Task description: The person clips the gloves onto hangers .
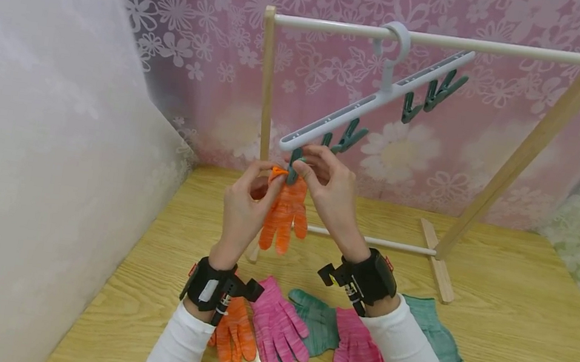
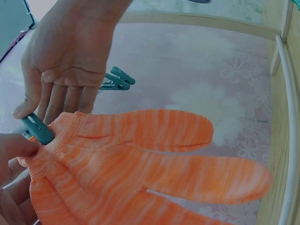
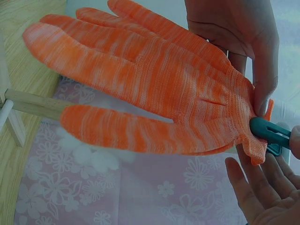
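An orange knitted glove [image 1: 285, 220] hangs fingers down at the low end of a light grey clip hanger [image 1: 325, 125]. My left hand [image 1: 246, 204] pinches the glove's cuff between thumb and fingers. At the end green clip [image 1: 294, 166], my right hand [image 1: 333, 194] presses the handles with thumb and fingers. In the left wrist view the clip [image 2: 38, 129] lies over the cuff edge of the glove [image 2: 140, 145]. The right wrist view shows the clip's jaws [image 3: 268, 129] at the gathered cuff, with the left thumb beside them.
The hanger hangs tilted from a white rod [image 1: 505, 49] on a wooden stand [image 1: 522, 169]. More green clips [image 1: 349, 137] line it. On the wooden table [image 1: 523, 334] lie another orange glove [image 1: 236, 333], pink gloves [image 1: 278, 329] and green gloves [image 1: 316, 322], partly under the forearms.
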A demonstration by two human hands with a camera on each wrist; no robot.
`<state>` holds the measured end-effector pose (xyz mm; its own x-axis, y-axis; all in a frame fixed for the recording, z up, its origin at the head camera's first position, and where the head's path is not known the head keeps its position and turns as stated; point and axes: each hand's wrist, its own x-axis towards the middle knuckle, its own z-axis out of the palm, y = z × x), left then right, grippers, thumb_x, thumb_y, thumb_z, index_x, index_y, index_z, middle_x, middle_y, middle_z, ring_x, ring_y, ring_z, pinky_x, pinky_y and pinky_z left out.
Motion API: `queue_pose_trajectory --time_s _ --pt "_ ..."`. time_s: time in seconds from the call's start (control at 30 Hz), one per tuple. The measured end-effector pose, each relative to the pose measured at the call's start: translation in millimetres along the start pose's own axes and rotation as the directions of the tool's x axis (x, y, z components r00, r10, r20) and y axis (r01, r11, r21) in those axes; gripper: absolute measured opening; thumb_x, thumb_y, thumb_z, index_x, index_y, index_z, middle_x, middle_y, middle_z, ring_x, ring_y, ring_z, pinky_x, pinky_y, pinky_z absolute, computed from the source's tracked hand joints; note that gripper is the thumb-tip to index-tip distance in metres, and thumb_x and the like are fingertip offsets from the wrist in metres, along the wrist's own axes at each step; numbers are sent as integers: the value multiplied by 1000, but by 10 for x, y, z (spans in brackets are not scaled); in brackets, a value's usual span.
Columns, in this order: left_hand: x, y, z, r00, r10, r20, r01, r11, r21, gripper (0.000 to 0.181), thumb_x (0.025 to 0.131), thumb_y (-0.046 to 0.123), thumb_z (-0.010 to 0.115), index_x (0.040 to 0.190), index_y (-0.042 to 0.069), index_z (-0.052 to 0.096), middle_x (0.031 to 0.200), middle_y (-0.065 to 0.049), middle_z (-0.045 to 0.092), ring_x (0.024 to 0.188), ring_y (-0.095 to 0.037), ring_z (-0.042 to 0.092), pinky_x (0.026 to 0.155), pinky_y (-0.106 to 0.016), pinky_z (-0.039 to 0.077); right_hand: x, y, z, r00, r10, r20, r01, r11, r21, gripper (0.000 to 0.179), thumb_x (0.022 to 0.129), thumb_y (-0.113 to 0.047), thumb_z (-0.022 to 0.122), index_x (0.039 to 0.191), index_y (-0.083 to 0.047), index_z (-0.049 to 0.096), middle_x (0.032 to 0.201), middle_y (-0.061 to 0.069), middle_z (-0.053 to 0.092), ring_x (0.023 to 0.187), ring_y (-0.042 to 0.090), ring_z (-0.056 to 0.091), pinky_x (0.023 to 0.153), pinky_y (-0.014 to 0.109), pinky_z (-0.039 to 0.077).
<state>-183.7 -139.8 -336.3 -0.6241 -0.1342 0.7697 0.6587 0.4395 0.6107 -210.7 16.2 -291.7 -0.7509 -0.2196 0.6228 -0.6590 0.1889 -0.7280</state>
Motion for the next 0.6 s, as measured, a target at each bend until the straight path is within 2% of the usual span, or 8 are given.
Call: queue_pose_trajectory --time_s 0.27,0.43,0.6 --pt "20 16 -62 998 -48 47 48 999 -6 21 99 13 67 115 -1 65 92 -15 78 79 -27 76 73 -42 62 -28 24 17 999 -11 33 11 1000 -10 36 101 -18 64 135 -7 61 121 15 72 108 26 70 90 45 58" --pt "24 26 -86 997 -50 50 50 999 -3 21 98 12 68 114 -1 65 92 -16 77 78 -27 75 72 -42 62 -44 45 18 999 4 49 -3 1000 -4 41 103 -21 62 141 -9 56 127 14 70 112 26 69 91 47 57" --pt "27 31 -98 998 -40 53 40 999 2 20 99 11 68 114 -2 66 93 -16 77 79 -28 76 73 -41 62 -63 81 1 999 9 53 -9 1000 -9 43 103 -27 61 143 -12 55 122 13 72 110 25 69 88 46 58"
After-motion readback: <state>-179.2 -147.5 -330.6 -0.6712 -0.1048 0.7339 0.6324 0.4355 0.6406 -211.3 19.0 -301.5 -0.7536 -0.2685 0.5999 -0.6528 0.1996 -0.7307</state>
